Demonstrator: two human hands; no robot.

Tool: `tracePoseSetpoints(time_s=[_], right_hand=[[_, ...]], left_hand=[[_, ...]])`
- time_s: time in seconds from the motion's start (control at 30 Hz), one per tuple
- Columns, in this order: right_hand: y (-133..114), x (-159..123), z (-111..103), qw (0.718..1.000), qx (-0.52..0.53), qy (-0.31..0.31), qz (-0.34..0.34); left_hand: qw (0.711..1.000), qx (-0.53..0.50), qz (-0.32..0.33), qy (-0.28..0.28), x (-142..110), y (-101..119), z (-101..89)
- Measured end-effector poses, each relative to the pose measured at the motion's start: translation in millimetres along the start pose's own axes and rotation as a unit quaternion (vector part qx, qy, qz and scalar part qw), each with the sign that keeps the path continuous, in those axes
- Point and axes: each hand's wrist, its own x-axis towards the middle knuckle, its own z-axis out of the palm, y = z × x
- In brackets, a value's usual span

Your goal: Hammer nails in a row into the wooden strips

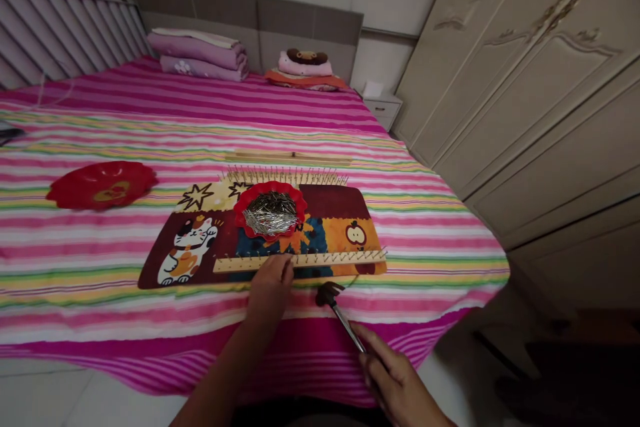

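Observation:
My right hand (393,373) is wrapped round the handle of a claw hammer (345,323), whose dark head is a little to the right of my left hand and short of the wooden strip. My left hand (273,280) is closed at the strip's near edge, its fingertips pressed together; whatever they pinch is too small to make out. Along the wooden strip (325,259) stand several nails in a row, some of them leaning. Just beyond it, a red scalloped bowl (241,220) holds a heap of loose nails (273,213). Both rest on a patterned mat (345,203) with a cat picture.
Behind the mat lie more nail-studded strips (310,177) and a bare wooden strip (270,155). A red plate (103,185) sits to the left on the striped bedspread (430,240). Folded bedding (200,57) is stacked at the headboard. Wardrobe doors (525,80) line the right side.

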Motion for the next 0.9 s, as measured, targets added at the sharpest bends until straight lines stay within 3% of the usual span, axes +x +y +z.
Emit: tracePoseSetpoints(time_s=[0.17,0.33,0.43,0.5,0.67,0.9], right_hand=[[37,13,4,0.998,0.058,0.021,0.015],[54,23,4,0.994,0.097,0.014,0.038],[59,25,1,0.994,0.102,0.005,0.032],[60,25,1,0.994,0.1,0.002,0.034],[56,25,1,0.993,0.114,-0.001,0.036],[61,27,0,0.988,0.149,-0.003,0.048]], left_hand=[[0.993,0.119,0.002,0.009,41,1,-34.5],[0.952,0.275,0.017,-0.134,96,-4,-34.5],[0.924,0.318,-0.015,-0.21,111,-3,-27.5],[0.916,0.329,-0.018,-0.228,114,-2,-26.5],[0.931,0.299,-0.021,-0.21,110,-6,-34.5],[0.98,0.13,-0.081,-0.127,104,-12,-49.5]])
